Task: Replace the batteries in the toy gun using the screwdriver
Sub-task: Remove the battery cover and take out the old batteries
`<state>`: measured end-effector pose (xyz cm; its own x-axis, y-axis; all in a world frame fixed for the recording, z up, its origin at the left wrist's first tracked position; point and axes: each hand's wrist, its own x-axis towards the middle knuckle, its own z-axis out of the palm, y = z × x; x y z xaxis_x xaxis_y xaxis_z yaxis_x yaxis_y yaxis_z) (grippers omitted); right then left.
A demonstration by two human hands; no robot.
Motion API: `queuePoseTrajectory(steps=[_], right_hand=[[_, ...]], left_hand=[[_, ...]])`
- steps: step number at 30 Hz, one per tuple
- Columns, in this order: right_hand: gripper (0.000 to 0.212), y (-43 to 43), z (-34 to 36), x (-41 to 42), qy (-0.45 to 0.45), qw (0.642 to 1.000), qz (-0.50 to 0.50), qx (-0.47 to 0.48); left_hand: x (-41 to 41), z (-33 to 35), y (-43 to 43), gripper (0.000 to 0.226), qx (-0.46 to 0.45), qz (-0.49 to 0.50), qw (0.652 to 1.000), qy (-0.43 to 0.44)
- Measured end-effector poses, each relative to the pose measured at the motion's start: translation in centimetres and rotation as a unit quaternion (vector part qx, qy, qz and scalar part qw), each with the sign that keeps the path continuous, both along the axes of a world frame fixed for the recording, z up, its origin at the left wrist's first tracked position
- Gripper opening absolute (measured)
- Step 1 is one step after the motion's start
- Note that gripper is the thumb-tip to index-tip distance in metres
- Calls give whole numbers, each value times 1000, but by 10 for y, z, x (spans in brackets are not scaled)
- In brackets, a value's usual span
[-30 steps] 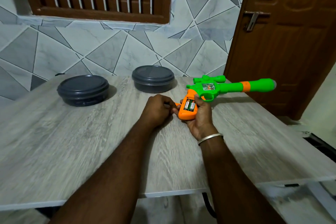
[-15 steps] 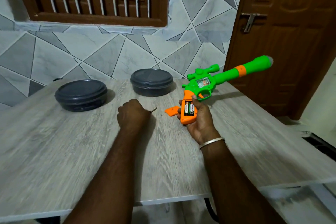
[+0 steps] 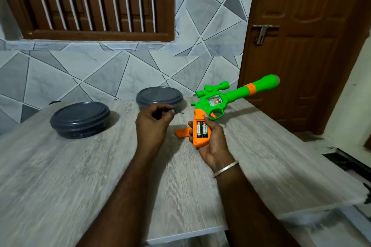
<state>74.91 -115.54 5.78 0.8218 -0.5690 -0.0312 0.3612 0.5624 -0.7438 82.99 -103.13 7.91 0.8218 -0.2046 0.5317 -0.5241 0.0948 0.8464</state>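
Toy gun [image 3: 217, 104] sits gripped in the right hand [image 3: 212, 142], two batteries [image 3: 201, 129] exposed. Left hand [image 3: 153, 120] pinches the screwdriver [image 3: 170, 111]

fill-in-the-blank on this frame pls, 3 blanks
The right hand holds the toy gun by its orange ____.
The open compartment shows ____ batteries.
The left hand grips the small ____.
The orange cover lies on the table.

Missing: grip; two; screwdriver

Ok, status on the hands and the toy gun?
Left hand gripping screwdriver. Right hand holds toy gun, two batteries exposed. Cover on table. Nothing blocking.
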Motion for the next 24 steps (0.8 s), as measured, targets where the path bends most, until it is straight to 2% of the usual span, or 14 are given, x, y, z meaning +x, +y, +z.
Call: queuePoseTrajectory(steps=[4, 8, 17, 24], right_hand=[[24, 1, 1, 1, 11, 1000, -4, -9], [26, 3, 2, 1, 3, 1000, 12, -9], [27, 7, 4, -1, -54, 998, 43, 14], [24, 7, 3, -1, -50, 998, 32, 9]], left_hand=[[-10, 2, -9, 12, -34, -88, 996, -9], [-14, -1, -15, 7, -5, -131, 991, -17], [-19, -1, -21, 6, 97, -64, 982, -146], [-17, -4, -23, 6, 132, -51, 971, -190]])
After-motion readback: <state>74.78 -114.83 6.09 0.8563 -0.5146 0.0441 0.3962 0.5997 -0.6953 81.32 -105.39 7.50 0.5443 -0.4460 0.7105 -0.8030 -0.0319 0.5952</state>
